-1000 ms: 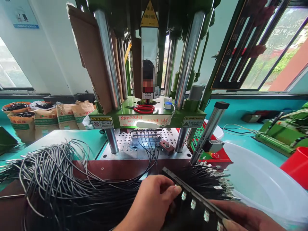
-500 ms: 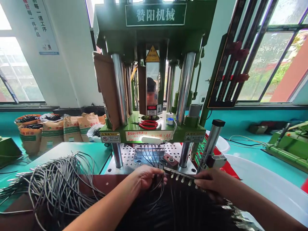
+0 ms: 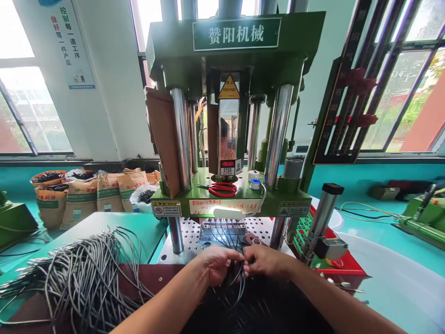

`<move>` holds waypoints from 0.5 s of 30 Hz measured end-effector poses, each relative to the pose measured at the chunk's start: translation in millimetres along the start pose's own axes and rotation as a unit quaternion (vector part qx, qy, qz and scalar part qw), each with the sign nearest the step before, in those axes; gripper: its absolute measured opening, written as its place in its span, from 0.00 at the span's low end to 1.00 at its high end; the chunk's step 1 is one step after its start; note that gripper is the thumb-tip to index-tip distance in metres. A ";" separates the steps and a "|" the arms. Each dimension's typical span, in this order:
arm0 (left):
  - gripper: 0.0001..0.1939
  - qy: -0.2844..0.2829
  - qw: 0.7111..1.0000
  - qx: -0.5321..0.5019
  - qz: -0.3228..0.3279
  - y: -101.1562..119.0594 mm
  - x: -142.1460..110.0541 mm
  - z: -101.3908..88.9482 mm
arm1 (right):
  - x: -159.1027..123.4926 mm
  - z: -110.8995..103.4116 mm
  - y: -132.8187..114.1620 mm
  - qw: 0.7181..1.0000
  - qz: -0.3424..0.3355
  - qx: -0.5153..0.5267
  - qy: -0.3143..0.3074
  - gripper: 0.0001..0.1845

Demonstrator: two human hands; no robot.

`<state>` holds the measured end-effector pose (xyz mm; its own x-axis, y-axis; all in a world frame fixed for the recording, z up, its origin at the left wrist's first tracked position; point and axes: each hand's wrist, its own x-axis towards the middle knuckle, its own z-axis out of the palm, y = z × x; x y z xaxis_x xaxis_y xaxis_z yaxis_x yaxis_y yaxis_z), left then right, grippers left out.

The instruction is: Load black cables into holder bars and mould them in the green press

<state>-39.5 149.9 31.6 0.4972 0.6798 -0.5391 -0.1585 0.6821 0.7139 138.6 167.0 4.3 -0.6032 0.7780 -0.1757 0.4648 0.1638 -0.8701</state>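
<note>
My left hand (image 3: 218, 262) and my right hand (image 3: 264, 260) are close together in front of a green vertical press (image 3: 236, 69). Both are closed round a bunch of thin black cables (image 3: 232, 274) that run forward onto the mould block (image 3: 222, 229) on the perforated metal table (image 3: 187, 227). The cables hang down between my hands towards me. The bar with connectors held earlier is out of sight.
A heap of grey and black cables (image 3: 83, 273) lies at the left on the bench. Red scissors (image 3: 222, 189) and a tape roll (image 3: 255, 183) rest on the press platen. A white tub (image 3: 392, 273) is at the right, paper sacks (image 3: 86, 195) at the back left.
My right hand moved left to meet the left hand at the cables. The connector bar it held is no longer visible. The view tilted up slightly.
</note>
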 end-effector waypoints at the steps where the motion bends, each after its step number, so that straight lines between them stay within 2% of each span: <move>1: 0.07 0.006 1.000 0.003 -0.011 -1.0 0.2 0.0 | 4.7 4.2 4.3 1.000 0.004 0.004 0.009 0.10; 5: 0.11 0.027 0.999 0.001 -0.018 -7.2 3.7 -0.4 | 5.8 1.0 12.4 0.996 0.004 0.047 0.080 0.10; 8: 0.11 0.027 1.000 -0.011 -0.001 -11.9 6.6 -1.5 | 11.2 -12.8 3.3 0.970 -0.016 0.125 0.207 0.09; 11: 0.10 0.010 1.000 -0.018 0.019 -14.4 7.8 -3.7 | 40.7 -12.4 -14.2 0.921 -0.038 0.218 0.320 0.12; 15: 0.05 -0.018 0.999 -0.023 0.032 -15.4 8.3 -6.9 | 97.9 7.3 -37.3 0.869 -0.071 0.318 0.372 0.13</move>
<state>-38.8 146.9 13.1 0.5156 0.7124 -0.4761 -0.2291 0.6500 0.7246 57.4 232.6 16.2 0.0712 0.9929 0.0952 -0.1745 0.1064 -0.9789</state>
